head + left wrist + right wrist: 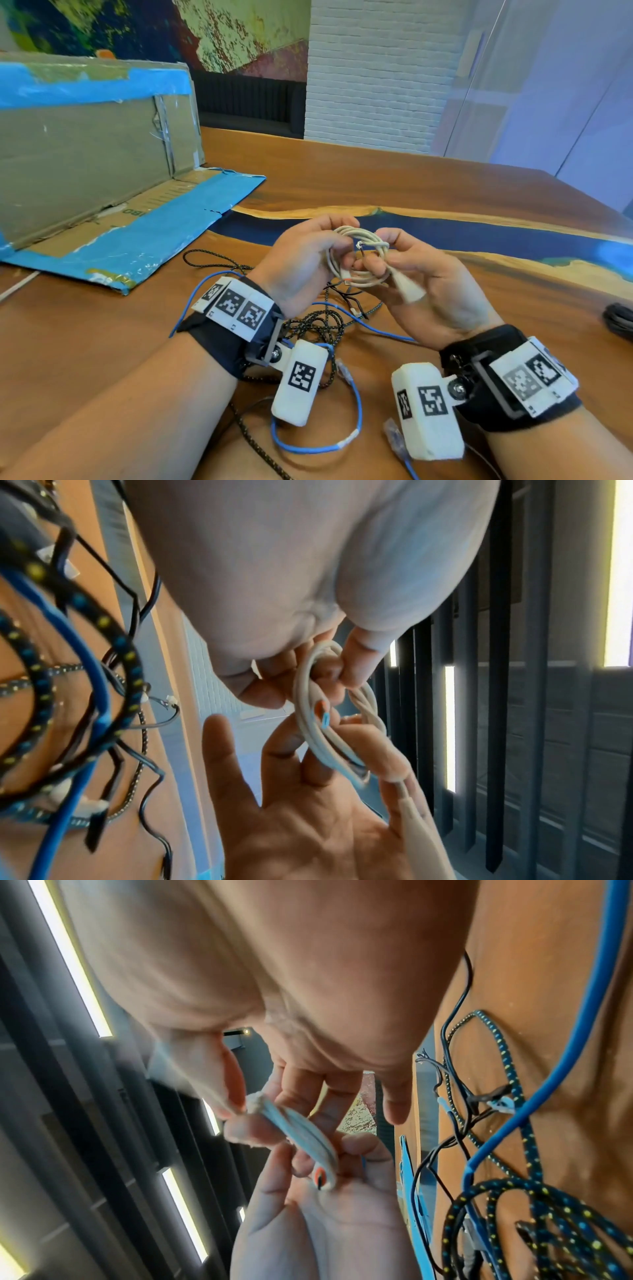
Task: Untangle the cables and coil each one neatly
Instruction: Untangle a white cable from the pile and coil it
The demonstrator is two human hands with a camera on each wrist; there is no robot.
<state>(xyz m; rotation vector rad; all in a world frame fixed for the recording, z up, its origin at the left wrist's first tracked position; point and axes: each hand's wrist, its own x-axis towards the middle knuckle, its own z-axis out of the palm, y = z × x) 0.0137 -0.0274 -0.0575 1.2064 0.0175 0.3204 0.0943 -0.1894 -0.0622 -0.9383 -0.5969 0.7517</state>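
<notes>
1. The white cable (359, 258) was held in the air above the wooden table (445, 192), wound into a small coil between both hands, at about 12 o'clock from the wrists.
2. The left hand (301, 263) had its fingers and thumb curled round the coil's 9 o'clock side, gripping it.
3. The right hand (431, 291) pinched the 3 o'clock side between thumb and fingertips; a pale plug end (409, 286) stuck out toward 5 o'clock over its palm.
4. A short bared tip with orange showed inside the coil, so the tail looked not yet tucked; I judged the wrap unfinished.
5. Risk: if either pinch eased, the springy loops could pop open and the coil would have to be rewound.
6. Risk: lowered at 6 o'clock, the coil could snag the blue cable (356, 404) and the black braided cable (318, 325), which lay tangled on the table beneath the wrists.
</notes>
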